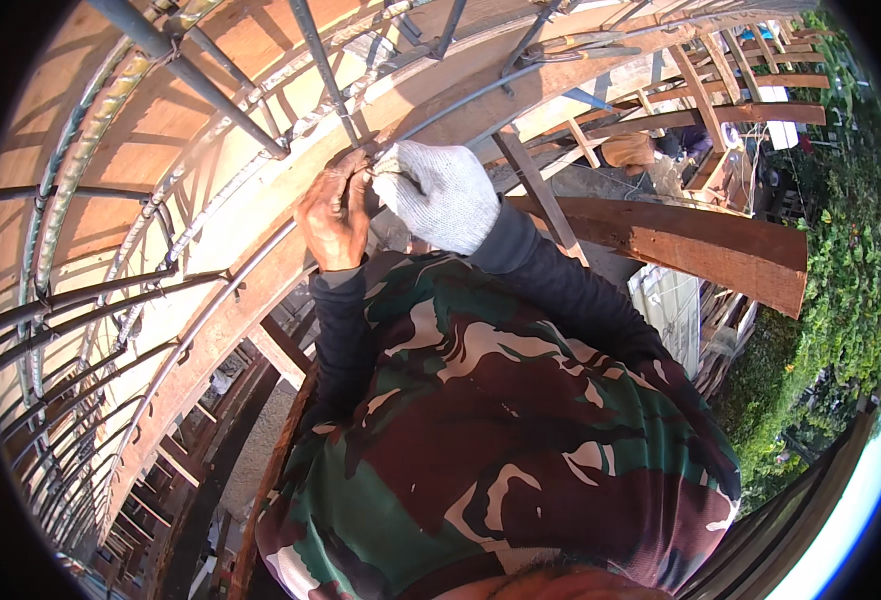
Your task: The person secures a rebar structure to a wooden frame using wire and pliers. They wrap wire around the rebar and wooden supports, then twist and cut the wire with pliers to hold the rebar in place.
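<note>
My left hand, bare, reaches up to the edge of the wooden formwork, its thumb and fingers pinched together. Beside it my right hand, in a white knitted glove, is closed with its fingertips meeting the left ones. Whatever lies between the fingertips is too small to make out. They work right at a thin steel bar that curves along the formwork edge. Just above the hands, the lower end of a dark rebar rod comes down to that bar.
Ribbed rebar and several dark stirrups fill the plywood formwork on the left. A slim looped bundle lies on the far ledge. At right a wooden beam juts out, with greenery below. A lower level shows through gaps.
</note>
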A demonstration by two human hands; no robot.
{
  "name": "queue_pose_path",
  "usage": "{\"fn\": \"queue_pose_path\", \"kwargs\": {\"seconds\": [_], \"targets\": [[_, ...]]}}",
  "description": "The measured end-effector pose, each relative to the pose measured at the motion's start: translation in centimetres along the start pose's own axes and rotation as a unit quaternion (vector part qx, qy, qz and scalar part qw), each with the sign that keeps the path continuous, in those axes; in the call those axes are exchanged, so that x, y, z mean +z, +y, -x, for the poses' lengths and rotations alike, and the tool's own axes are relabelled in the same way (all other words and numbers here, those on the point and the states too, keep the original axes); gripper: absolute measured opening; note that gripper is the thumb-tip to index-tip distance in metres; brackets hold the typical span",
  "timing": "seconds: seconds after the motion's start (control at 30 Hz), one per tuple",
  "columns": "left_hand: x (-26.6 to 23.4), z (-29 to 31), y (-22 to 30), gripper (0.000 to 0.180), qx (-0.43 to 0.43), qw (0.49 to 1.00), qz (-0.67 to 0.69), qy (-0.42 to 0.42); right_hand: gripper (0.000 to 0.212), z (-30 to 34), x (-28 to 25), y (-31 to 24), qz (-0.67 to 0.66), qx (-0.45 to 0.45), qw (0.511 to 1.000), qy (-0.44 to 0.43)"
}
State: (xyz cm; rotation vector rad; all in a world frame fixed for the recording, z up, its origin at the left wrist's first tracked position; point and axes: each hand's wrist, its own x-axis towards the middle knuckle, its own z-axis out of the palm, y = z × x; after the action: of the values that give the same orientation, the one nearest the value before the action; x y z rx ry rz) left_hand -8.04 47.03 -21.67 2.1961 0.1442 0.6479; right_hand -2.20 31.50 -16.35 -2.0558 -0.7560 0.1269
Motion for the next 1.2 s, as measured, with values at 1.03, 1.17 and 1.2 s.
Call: {"fn": "queue_pose_path", "kwargs": {"seconds": [1.03,1.17,1.2], "targets": [[3.0,0.7,1.1,0.035,-0.057,0.989,0.115,0.079,0.014,-2.9,-0.2,1.8,0.135,-0.122,0.973,0.142],[3.0,0.8,0.3,0.023,-0.013,0.992,0.064,0.106,0.013,-1.6,-0.7,1.3,0.185,-0.074,0.975,0.102],[3.0,0.7,0.3,0.021,0.015,0.992,0.054,0.109,0.013,-1.1,-1.0,1.5,0.200,-0.067,0.973,0.095]]}}
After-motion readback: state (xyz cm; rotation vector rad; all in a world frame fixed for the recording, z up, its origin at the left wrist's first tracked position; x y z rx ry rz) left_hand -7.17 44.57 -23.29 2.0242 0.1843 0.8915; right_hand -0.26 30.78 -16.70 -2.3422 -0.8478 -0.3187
